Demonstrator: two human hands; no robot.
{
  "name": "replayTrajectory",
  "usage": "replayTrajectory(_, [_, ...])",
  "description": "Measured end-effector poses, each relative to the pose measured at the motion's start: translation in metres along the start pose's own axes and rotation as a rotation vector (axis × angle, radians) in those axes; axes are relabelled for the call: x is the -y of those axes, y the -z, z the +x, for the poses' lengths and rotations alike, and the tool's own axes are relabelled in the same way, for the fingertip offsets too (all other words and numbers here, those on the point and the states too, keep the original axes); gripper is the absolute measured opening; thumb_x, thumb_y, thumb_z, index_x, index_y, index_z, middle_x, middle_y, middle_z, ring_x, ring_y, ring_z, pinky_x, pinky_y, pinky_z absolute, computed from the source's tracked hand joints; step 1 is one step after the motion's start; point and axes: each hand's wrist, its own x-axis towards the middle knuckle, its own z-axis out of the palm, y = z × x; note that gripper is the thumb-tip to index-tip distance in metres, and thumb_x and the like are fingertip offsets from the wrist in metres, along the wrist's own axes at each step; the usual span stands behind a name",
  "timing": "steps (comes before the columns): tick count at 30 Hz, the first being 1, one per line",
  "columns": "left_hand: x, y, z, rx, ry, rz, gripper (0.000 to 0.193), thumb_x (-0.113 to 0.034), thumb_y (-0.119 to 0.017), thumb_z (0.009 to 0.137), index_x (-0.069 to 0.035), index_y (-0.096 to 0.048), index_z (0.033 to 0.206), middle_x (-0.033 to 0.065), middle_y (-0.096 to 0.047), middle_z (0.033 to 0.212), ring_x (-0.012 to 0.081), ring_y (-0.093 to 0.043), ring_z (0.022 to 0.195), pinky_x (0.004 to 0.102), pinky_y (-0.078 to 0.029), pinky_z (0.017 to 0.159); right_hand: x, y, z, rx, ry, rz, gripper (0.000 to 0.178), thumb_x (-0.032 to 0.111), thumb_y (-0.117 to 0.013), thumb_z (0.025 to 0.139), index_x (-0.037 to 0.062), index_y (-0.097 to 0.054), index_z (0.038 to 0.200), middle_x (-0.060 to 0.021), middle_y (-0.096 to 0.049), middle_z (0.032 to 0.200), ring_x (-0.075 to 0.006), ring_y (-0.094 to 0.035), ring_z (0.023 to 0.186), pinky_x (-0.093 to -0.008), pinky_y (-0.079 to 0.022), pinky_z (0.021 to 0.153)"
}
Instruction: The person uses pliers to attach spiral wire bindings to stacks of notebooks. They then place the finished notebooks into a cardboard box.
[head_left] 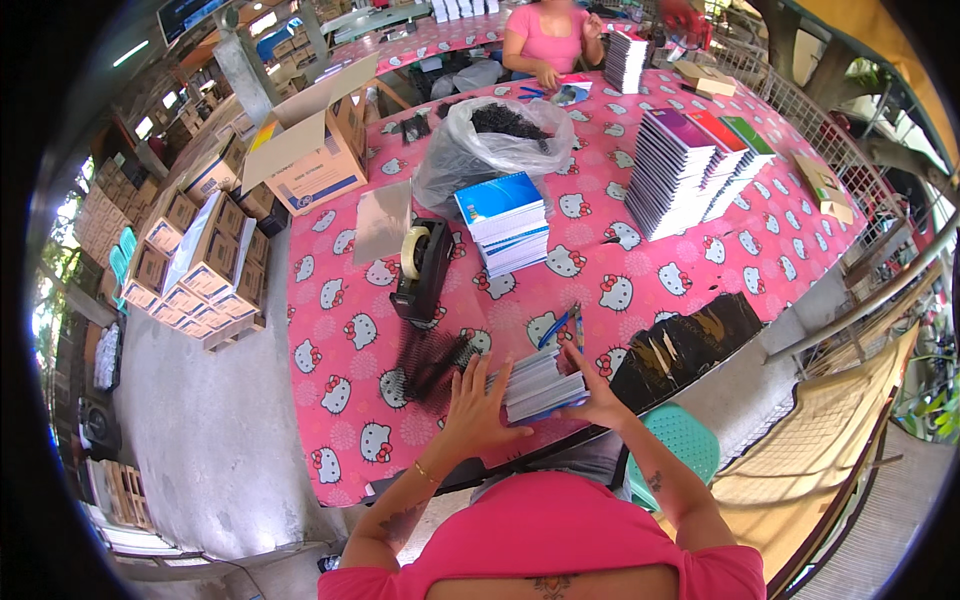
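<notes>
A short stack of notebooks (542, 384), white page edges up and a blue cover low at its near side, stands on the table's near edge. My left hand (476, 402) lies along its left side, fingers stretched forward and thumb along the near side. At the right side my right hand (598, 394) presses against it, so the stack is held between both hands. Loose black spiral binding coils (430, 362) lie just beyond my left hand. Past the stack rests a blue pen-like tool (556, 326), partly hidden.
A black tape dispenser (422, 268), blue-covered notebooks (508, 225) and a plastic bag of black coils (450, 150) stand farther off. Taller notebook piles (668, 175) are at right. Torn black cardboard (690, 348) lies near the edge. Across the table sits another person (548, 42).
</notes>
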Motion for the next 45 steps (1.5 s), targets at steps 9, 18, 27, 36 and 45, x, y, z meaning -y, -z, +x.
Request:
replayTrajectory(9, [0.017,-0.106,-0.032,-0.299,0.201,-1.125,0.127,-0.028,-0.086,0.065,0.002,0.001,0.151,0.0325,-0.023,0.147,0.0449,-0.029,0.137,0.0499,-0.027,0.113,-0.011,-0.020,0.015,0.045,-0.049,-0.038,0.135,0.019,-0.092,0.059,0.0162,0.002,0.156,-0.0194,-0.016,0.157,-0.0293,-0.020,0.145,-0.0403,-0.021,0.116])
replayTrajectory(18, [0.035,-0.091,-0.025,-0.144,0.075,-0.760,0.132,-0.037,-0.087,0.065,0.005,0.007,0.149,0.0304,-0.022,0.147,0.0428,-0.030,0.138,0.0500,-0.026,0.114,0.005,0.001,0.034,0.208,-0.029,-0.353,0.144,0.021,-0.092,0.061,0.0114,0.019,0.152,-0.0195,-0.011,0.159,-0.0288,-0.012,0.147,-0.0394,-0.014,0.118])
replayTrajectory(27, [0.040,-0.083,-0.015,-0.179,0.077,-0.705,0.126,-0.040,-0.086,0.065,0.005,-0.003,0.149,0.0283,-0.039,0.137,0.0416,-0.041,0.131,0.0454,-0.034,0.110,0.003,0.000,0.049,0.309,-0.144,0.024,0.139,0.021,-0.089,0.065,0.0146,0.020,0.152,-0.0206,-0.010,0.158,-0.0294,-0.014,0.146,-0.0382,-0.015,0.117])
replayTrajectory(36, [0.040,-0.026,0.011,-0.180,0.283,-1.338,0.111,-0.014,-0.085,0.067,-0.003,-0.012,0.150,0.0175,-0.047,0.132,0.0299,-0.051,0.120,0.0415,-0.041,0.103,-0.023,0.014,0.045,0.085,-0.061,0.486,0.109,0.035,-0.077,0.081,0.0122,0.001,0.155,-0.0166,-0.014,0.158,-0.0246,-0.017,0.146,-0.0369,-0.019,0.116])
replayTrajectory(45, [0.068,-0.019,0.001,-0.219,-0.092,-1.088,0.045,-0.010,-0.073,0.080,0.001,-0.053,0.120,0.0071,-0.063,0.106,0.0159,-0.063,0.095,0.0287,-0.049,0.087,-0.150,0.113,-0.139,-1.749,0.094,-0.032,0.044,0.014,-0.068,0.087,-0.0014,-0.055,0.126,-0.0136,-0.060,0.117,-0.0236,-0.058,0.104,-0.0358,-0.045,0.095])
